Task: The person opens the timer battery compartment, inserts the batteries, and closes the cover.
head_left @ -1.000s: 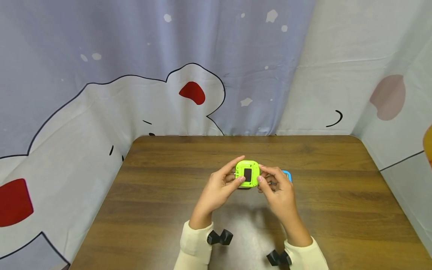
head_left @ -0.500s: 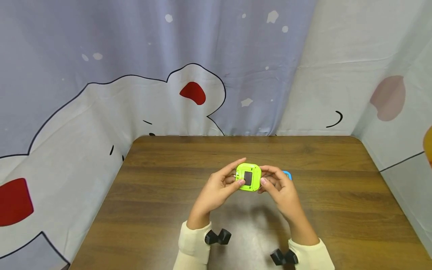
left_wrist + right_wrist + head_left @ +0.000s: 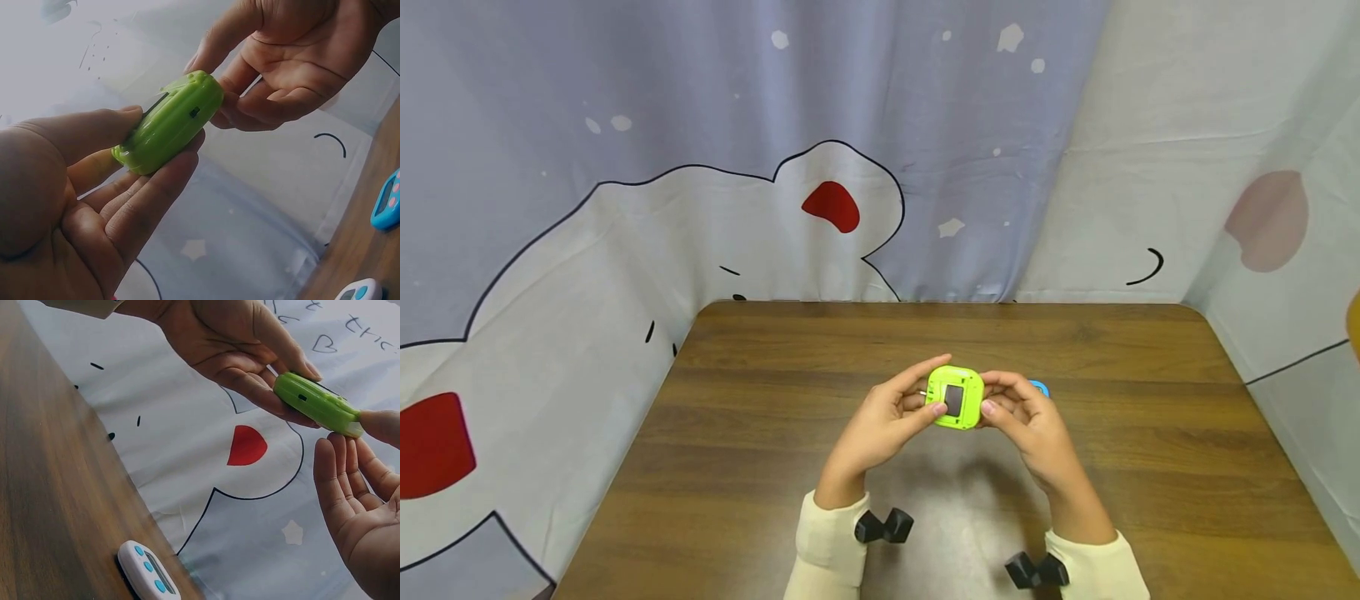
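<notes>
A small lime-green digital timer (image 3: 972, 402) with rounded corners is held up over the table. Its back, with a dark rectangle on it, faces the head camera. My left hand (image 3: 878, 427) grips it from the left, thumb across the back and fingers beneath, as the left wrist view shows. At the opposite edge my right hand (image 3: 1036, 429) pinches it between thumb and fingers. In the right wrist view, the right thumb (image 3: 382, 427) lies on the end of the green timer (image 3: 319, 405). The timer's front is hidden.
A blue timer (image 3: 387, 201) with pink buttons lies on the wooden table (image 3: 1150, 467), mostly behind my right hand in the head view. A white timer (image 3: 147, 572) with blue buttons also lies there. A printed curtain (image 3: 955, 167) hangs behind the table.
Both hands have shifted the green timer slightly down and right in the head view. My right forearm has swung a little rightward, and the right fingers have resettled along the timer's edge.
</notes>
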Motion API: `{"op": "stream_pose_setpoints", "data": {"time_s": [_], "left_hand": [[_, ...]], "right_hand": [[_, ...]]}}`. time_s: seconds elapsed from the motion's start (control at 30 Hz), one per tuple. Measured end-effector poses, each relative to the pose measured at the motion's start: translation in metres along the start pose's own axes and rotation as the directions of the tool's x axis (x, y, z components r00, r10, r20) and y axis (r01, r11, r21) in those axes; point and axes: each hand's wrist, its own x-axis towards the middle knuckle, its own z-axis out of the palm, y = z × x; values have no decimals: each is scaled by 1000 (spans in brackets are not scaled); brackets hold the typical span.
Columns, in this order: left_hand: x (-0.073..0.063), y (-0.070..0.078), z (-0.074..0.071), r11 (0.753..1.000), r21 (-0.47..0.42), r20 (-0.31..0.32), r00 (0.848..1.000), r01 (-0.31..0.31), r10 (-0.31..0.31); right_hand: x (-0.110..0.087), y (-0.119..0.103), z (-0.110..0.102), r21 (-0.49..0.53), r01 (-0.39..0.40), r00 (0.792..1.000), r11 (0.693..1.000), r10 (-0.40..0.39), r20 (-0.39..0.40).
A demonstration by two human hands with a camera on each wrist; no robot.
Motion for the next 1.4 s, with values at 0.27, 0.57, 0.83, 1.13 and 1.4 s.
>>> {"op": "stream_pose_setpoints", "data": {"time_s": [0.27,0.57,0.83,1.13,1.4], "left_hand": [[2,-5,2,1000,-5,-5,1000,-29,29],[4,-4,5,1000,-2,-23,1000,8,-8],[3,14,7,1000,21,-33,999,18,-17],[1,25,7,998,60,-35,999,28,-26],[0,25,7,996,80,-35,999,36,-33]], "right_hand": [[0,-1,1,43,4,999,999,-2,-35],[1,3,-1,103,-13,1000,995,15,-22],[1,4,-2,123,-30,999,992,33,-23],[1,5,-1,118,-30,999,993,33,-29],[0,5,-1,105,-17,1000,994,20,-23]]}}
